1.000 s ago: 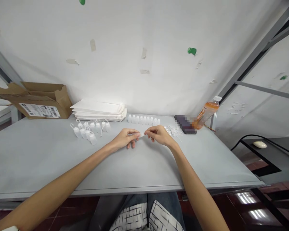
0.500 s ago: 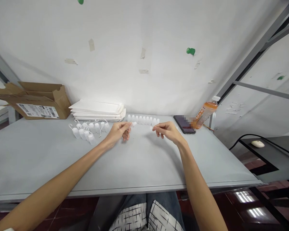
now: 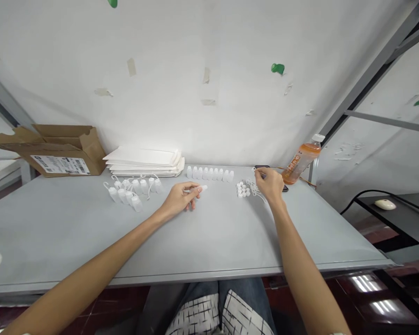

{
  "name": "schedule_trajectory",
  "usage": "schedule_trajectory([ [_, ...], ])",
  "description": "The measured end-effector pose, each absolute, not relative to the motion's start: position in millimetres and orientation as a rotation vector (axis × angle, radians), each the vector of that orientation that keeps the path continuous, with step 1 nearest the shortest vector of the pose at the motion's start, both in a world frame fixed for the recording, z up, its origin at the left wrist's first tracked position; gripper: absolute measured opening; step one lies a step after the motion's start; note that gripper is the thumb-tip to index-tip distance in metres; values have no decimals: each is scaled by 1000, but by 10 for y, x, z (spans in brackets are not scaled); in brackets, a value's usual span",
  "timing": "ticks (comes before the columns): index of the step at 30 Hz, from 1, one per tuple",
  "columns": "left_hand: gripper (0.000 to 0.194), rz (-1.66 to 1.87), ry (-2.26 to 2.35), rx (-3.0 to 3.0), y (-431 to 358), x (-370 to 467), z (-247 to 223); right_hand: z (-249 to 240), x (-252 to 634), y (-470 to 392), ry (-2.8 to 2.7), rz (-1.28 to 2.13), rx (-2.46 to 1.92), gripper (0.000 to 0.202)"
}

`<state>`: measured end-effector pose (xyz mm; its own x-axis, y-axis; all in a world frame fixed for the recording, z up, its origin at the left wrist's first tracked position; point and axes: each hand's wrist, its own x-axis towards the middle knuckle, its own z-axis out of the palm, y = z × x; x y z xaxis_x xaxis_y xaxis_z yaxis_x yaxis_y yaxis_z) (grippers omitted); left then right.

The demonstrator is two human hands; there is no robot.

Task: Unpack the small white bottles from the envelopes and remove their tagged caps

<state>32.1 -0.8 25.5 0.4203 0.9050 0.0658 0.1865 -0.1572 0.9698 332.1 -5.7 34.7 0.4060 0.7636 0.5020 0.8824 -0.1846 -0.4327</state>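
Note:
My left hand (image 3: 182, 197) pinches a small white bottle (image 3: 204, 187) that lies on its side in the fingers. Beyond it a row of several white bottles (image 3: 210, 174) stands upright. My right hand (image 3: 269, 183) is closed in a pinch on a white cord (image 3: 253, 170), just above a tangle of white cords (image 3: 254, 187). Left of that tangle lies a cluster of small white caps (image 3: 243, 190). Several capped bottles with cord loops (image 3: 131, 191) stand left of my left hand.
At the back left are an open cardboard box (image 3: 64, 151) and a stack of white sheets (image 3: 145, 160). A dark phone (image 3: 285, 188) lies partly behind my right hand, beside a tilted orange drink bottle (image 3: 302, 160). Grey table edge (image 3: 195, 278) in front.
My right hand has moved right, from near the bottle row to the cords, uncovering the caps. My left hand, still holding the bottle, has shifted slightly right and nearer. The view has shifted a little.

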Motion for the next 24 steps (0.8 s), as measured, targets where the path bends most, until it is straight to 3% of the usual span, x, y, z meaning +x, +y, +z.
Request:
schedule_trajectory([
  [14, 47, 773, 982, 1646, -36, 357, 183, 47, 3714, 46, -1753, -132, -2093, 31],
  [24, 48, 779, 988, 1647, -42, 352, 206, 69, 3729, 10, -1634, -185, -1997, 28],
])
